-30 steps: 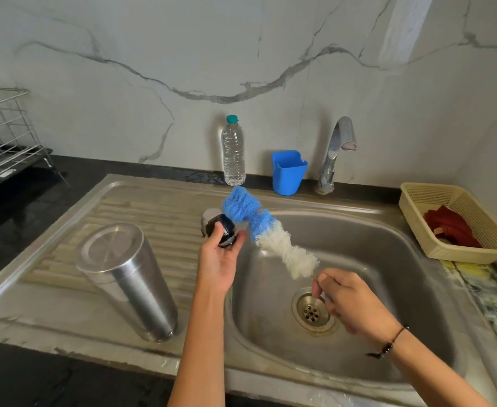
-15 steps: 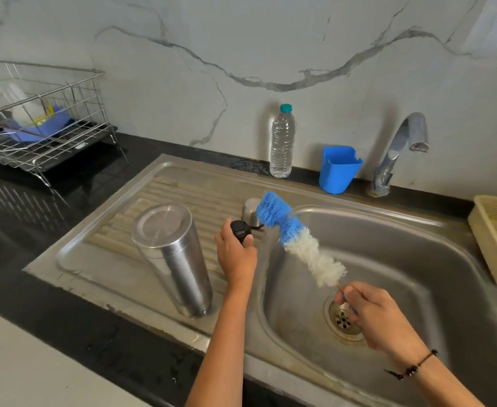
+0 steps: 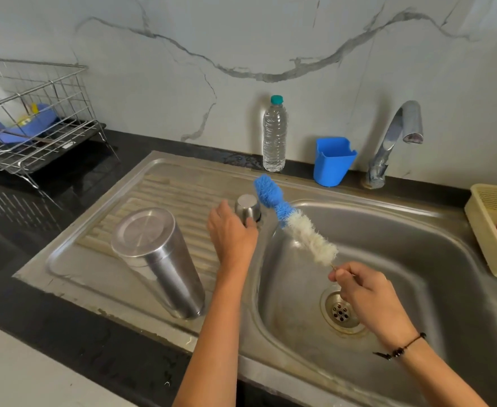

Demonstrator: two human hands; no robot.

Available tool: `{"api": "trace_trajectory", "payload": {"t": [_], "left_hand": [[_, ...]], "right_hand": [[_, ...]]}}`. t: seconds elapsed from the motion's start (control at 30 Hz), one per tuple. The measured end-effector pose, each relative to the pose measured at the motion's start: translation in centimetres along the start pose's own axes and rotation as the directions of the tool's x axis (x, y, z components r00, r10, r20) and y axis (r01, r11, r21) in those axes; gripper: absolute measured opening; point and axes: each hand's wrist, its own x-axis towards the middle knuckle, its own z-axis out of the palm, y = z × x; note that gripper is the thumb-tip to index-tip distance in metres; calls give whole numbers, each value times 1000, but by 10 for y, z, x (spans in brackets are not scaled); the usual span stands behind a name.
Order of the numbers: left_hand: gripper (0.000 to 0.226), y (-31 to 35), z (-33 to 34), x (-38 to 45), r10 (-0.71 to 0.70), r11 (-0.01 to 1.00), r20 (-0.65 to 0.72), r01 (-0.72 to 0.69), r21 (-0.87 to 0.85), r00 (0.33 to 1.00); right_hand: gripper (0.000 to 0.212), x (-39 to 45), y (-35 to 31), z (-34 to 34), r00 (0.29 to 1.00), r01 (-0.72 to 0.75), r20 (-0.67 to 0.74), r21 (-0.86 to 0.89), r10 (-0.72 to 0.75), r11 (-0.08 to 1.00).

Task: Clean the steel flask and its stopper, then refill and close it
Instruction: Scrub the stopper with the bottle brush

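Marble wall and steel sink [image 3: 417, 230]: flask and stopper parts out on the drainboard, brush in hand.

On the drainboard the steel flask [image 3: 156, 259] stood upside down; wet, it would likely be slippery and fairly heavy, best gripped around its middle. The left hand [image 3: 231, 236] rested on the small steel cap [image 3: 246, 207]; whether it held the stopper could not be told. The right hand [image 3: 370, 295] pinched the wire handle of the soft bottle brush [image 3: 294, 221]. Behind stood a water bottle [image 3: 274, 136], nearly full, and a blue cup [image 3: 333, 161], contents hidden.
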Motion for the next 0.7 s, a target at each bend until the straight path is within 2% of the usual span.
{"api": "trace_trajectory", "payload": {"t": [0.1,0.3,0.37,0.43,0.5,0.57,0.63,0.7], "left_hand": [[60,23,6,23,53,991,77,-62,118,996],[54,33,37,60,-115,887,300,-38,460,947],[48,26,47,64,-140,849,311,-48,526,940],[41,18,53,66,-119,858,297,-52,511,947],[45,16,56,66,-73,896,292,-66,439,954],[56,20,55,59,-17,960,295,-67,273,955],[56,31,52,43,20,999,308,-7,-41,951],[44,45,50,20,-8,908,347,152,-390,938]], "right_hand": [[24,5,-2,-4,998,-7,-56,51,10,999],[23,7,-3,-22,993,-7,-115,62,14,998],[22,5,-4,-27,991,-2,-135,23,5,1000],[20,5,-5,-33,988,21,-154,-47,-28,999],[14,5,-10,-41,977,61,-192,-164,-92,985],[12,4,-24,-54,952,113,-227,-365,-206,924],[20,6,-49,-67,935,99,-209,-621,-287,777],[25,13,-80,-81,917,37,-200,-817,-344,575]]}}
